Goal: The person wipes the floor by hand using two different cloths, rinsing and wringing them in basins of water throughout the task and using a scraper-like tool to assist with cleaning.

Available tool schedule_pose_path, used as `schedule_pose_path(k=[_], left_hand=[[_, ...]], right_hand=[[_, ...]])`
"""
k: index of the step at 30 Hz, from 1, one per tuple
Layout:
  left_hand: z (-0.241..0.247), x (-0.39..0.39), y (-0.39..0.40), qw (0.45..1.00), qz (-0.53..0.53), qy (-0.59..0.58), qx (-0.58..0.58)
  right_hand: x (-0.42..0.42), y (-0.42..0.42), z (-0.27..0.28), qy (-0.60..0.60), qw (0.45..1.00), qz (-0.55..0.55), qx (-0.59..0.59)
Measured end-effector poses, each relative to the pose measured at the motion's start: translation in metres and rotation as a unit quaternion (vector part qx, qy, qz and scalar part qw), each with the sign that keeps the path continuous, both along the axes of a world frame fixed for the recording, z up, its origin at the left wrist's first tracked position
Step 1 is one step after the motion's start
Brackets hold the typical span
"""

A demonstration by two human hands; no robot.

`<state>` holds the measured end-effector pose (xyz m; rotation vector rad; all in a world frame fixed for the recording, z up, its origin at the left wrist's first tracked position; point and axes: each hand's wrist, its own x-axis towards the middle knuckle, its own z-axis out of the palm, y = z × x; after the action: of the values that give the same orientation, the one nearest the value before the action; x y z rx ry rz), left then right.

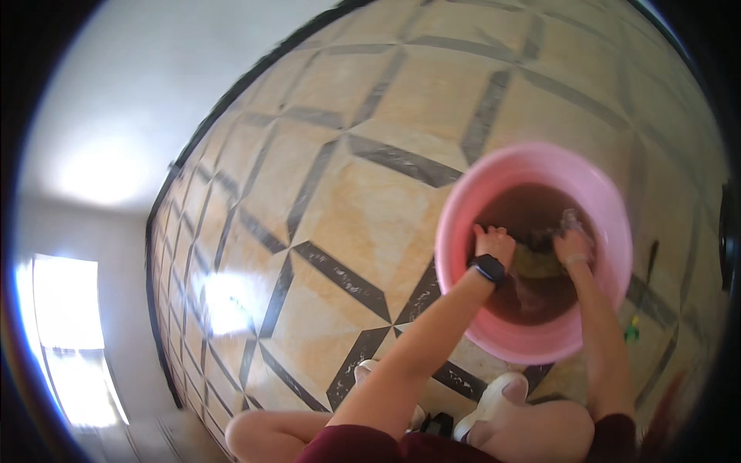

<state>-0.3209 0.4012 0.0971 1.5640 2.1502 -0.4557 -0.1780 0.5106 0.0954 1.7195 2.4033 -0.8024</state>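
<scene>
A round pink plastic tub [457, 231] stands on the tiled floor, partly filled with murky brown water [527, 307]. Inside it, at the left, my left hand [495, 246] is low over the water with a dark smartwatch [488, 268] on the wrist; what its fingers touch cannot be made out. My right hand [573, 246] is at the right inside the tub, its fingers closed about a wet, dark cloth-like thing [541, 238] that lies partly under the water. A yellowish patch [535, 263] shows through the water between the hands.
A small green and yellow object [633, 330] and a thin dark stick-like object [652, 260] lie on the floor right of the tub. My knees and light shoes [492, 399] are close below it. Beyond the floor's dark edge rises a white wall [173, 69], with a bright window at lower left.
</scene>
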Motion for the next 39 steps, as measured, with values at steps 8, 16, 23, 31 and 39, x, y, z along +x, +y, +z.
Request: schedule_pose_path(k=[8,16,23,31,39], left_hand=[[0.053,0.055,-0.015,0.486,0.673,-0.47,0.3],[0.003,0.017,0.012,0.471,0.588,-0.545,0.369],[0.069,0.034,0.014,0.674,0.482,-0.414,0.377],[0.049,0.015,0.01,0.932,0.156,-0.187,0.269],[0.041,-0.015,-0.008,0.996,-0.001,-0.01,0.084]], right_hand=[[-0.008,-0.015,-0.044,0.267,0.958,-0.102,-0.014],[-0.03,-0.084,0.01,0.487,0.745,-0.247,-0.384],[-0.035,-0.059,0.008,0.341,0.928,-0.145,0.031],[0.015,0.027,-0.041,0.204,0.975,0.044,0.078],[0.005,0.004,-0.037,-0.039,0.954,0.271,0.122]])
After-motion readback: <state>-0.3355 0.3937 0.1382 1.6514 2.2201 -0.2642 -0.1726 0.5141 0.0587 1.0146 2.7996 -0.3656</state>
